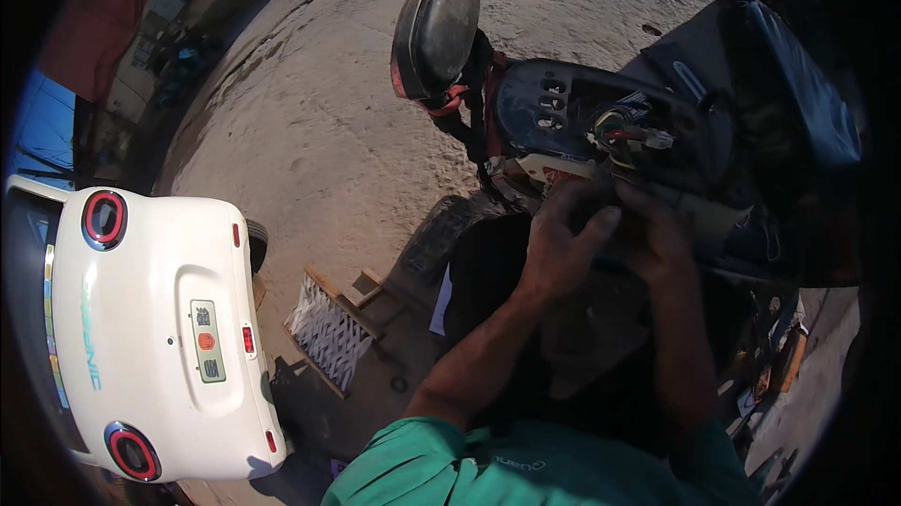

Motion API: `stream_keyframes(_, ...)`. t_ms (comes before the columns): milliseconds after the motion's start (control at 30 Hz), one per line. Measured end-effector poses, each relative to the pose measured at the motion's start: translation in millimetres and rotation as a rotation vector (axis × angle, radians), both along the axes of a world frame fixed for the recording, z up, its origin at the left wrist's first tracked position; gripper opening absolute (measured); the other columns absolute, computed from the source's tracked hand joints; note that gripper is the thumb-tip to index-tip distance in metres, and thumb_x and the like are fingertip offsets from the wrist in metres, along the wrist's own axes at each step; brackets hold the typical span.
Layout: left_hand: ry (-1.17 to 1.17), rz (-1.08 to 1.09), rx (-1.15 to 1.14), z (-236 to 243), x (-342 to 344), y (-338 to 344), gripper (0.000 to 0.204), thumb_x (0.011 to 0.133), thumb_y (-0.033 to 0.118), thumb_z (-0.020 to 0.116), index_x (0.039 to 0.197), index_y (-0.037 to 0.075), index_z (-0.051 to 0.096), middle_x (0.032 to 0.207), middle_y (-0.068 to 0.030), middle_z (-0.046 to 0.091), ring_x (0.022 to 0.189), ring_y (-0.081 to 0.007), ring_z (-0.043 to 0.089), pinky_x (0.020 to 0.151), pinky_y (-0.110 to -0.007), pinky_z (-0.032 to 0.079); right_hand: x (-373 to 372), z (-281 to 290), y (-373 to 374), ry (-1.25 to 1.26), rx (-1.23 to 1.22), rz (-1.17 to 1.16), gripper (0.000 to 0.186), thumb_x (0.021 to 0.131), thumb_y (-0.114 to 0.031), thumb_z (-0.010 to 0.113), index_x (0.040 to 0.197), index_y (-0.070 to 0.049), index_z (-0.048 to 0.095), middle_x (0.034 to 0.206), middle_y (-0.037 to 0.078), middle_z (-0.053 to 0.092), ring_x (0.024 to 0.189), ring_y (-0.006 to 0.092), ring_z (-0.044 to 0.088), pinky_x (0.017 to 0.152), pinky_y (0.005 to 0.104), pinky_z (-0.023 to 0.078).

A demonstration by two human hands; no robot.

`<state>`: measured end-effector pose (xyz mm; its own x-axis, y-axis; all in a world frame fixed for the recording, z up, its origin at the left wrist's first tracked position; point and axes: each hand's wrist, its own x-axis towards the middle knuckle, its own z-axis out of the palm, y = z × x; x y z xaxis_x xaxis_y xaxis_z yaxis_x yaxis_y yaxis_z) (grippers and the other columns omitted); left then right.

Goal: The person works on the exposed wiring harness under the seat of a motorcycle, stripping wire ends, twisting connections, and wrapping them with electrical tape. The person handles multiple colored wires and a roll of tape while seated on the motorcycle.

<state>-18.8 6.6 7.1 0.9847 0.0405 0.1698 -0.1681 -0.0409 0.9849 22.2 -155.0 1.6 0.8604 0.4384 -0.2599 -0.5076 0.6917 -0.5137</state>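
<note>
My left hand [572, 234] and my right hand [652, 229] are close together, fingers curled, just below a bundle of coloured wires [615, 121] with pale connectors. Whatever they grip is hidden behind the fingers. The wires emerge from an opening in a dark vehicle body panel [521, 98], which has three slotted holes and a cream section [554, 168] along its lower side. An upright oval grey-and-black housing [441, 27] with red on its lower edge stands at the panel's left end. A black tyre [432, 234] lies below it.
A white car [150, 337] with round tail lamps fills the left side. A wooden stool with a woven white seat [328, 328] stands between it and me. Sandy, cracked ground [282, 102] stretches beyond. Dark glossy sheeting [802, 84] is at upper right, wooden pieces [788, 360] at lower right.
</note>
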Motion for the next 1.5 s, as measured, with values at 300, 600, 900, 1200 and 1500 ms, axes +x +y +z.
stream_keyframes(300,-0.073,0.046,0.249,8,-4,-1,0.046,0.095,0.017,0.073,0.136,-0.001,0.061,0.129,-0.0111,0.067,0.120,-0.0212,0.064,0.108,-0.036,0.048,8,-7,3,-0.024,0.122,-0.009,0.035,0.096,-0.006,0.067,0.131,-0.004,0.064,0.122,0.010,0.069,0.114,0.0261,0.066,0.100,0.0429,0.056)
stream_keyframes(600,0.013,0.023,-0.062,-1,-7,2,0.042,0.098,0.021,0.069,0.132,-0.002,0.063,0.126,-0.0131,0.070,0.120,-0.0202,0.065,0.106,-0.035,0.049,-6,-2,8,-0.075,-0.334,-0.113,0.038,0.095,-0.026,0.073,0.127,-0.006,0.070,0.119,0.007,0.072,0.107,0.0217,0.068,0.093,0.0378,0.054)
stream_keyframes(900,-0.001,0.015,-0.081,-11,-5,-3,0.045,0.096,0.025,0.075,0.130,-0.002,0.064,0.125,-0.0139,0.067,0.117,-0.0224,0.065,0.103,-0.037,0.051,-5,-7,0,-0.130,-0.316,-0.153,0.033,0.094,-0.019,0.073,0.123,-0.006,0.071,0.117,0.007,0.073,0.106,0.0211,0.069,0.092,0.0374,0.055)
stream_keyframes(1200,0.004,0.006,-0.094,-5,-10,1,0.042,0.096,0.023,0.075,0.128,-0.002,0.064,0.122,-0.0125,0.067,0.116,-0.0208,0.065,0.102,-0.036,0.052,-1,-8,-2,-0.039,-0.082,0.021,0.035,0.094,-0.013,0.071,0.129,-0.008,0.069,0.124,0.005,0.071,0.115,0.0202,0.066,0.097,0.0381,0.054)
stream_keyframes(1500,0.038,-0.001,-0.104,10,-5,-6,0.042,0.096,0.015,0.070,0.133,-0.004,0.063,0.125,-0.0136,0.070,0.118,-0.0204,0.065,0.106,-0.035,0.049,2,-6,-8,-0.086,-0.115,0.014,0.038,0.098,-0.017,0.070,0.134,-0.003,0.066,0.127,0.008,0.070,0.117,0.0210,0.065,0.099,0.0390,0.054)
